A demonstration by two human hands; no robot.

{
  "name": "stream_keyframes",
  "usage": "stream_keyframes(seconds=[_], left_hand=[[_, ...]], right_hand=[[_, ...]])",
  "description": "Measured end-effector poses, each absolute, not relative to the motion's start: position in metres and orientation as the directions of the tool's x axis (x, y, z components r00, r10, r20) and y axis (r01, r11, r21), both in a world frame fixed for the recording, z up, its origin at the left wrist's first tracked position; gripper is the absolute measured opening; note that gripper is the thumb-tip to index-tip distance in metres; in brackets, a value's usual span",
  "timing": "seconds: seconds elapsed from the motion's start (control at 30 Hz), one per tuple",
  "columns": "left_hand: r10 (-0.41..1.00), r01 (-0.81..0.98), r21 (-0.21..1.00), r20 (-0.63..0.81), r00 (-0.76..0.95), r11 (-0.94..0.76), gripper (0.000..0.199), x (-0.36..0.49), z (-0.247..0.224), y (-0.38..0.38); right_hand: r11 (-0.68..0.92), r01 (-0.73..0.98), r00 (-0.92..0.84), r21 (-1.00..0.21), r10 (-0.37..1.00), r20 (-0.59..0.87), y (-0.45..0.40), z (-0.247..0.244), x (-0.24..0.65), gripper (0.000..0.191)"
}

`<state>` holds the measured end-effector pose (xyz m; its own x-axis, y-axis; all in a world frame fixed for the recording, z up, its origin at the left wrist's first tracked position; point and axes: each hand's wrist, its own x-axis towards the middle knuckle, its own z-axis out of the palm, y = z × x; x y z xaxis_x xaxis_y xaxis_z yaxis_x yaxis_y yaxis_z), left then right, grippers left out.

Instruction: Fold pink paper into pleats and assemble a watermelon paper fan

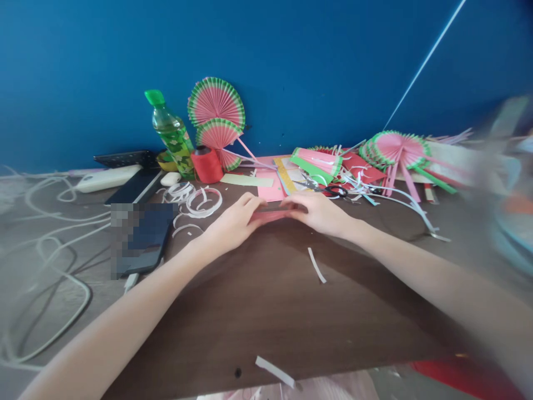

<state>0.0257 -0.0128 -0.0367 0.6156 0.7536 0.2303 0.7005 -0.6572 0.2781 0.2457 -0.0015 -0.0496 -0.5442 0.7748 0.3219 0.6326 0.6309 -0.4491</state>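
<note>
Between my two hands a narrow strip of folded pink paper is held level, just above the brown tabletop. My left hand pinches its left end, fingers closed. At the other end my right hand grips it between thumb and fingers. How many layers the paper has I cannot make out. Just behind my hands lie a flat pink sheet and a pale green paper strip. Black-handled scissors rest to the right of them.
Pleated pink-and-green paper fans lean on the blue wall, with more fans at right. A green-capped bottle, red thread spool, double-sided tape rolls, phone and white cables occupy the left. Paper scraps lie in front.
</note>
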Motion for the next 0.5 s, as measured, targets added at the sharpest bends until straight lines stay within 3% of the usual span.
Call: stream_keyframes(seconds=[0.1,0.2,0.4,0.5], left_hand=[[0.725,0.693,0.211,0.195,0.661,-0.689,0.017,0.022,-0.04,-0.009],[0.708,0.702,0.106,0.163,0.687,-0.705,0.017,0.022,-0.042,-0.008],[0.674,0.686,-0.188,0.13,0.727,-0.703,0.017,0.022,-0.043,-0.01],[0.678,0.676,-0.236,0.084,0.73,-0.698,0.018,0.019,-0.042,-0.009]], right_hand=[[0.754,0.651,-0.659,-0.093,0.621,0.424,-0.001,-0.051,0.247,0.024],[0.761,0.642,-0.723,0.09,0.563,0.4,0.0,-0.053,0.248,0.03],[0.792,0.583,-0.794,0.179,0.509,0.334,0.004,-0.06,0.252,0.028],[0.813,0.561,-0.809,0.155,0.5,0.31,0.006,-0.062,0.253,0.027]])
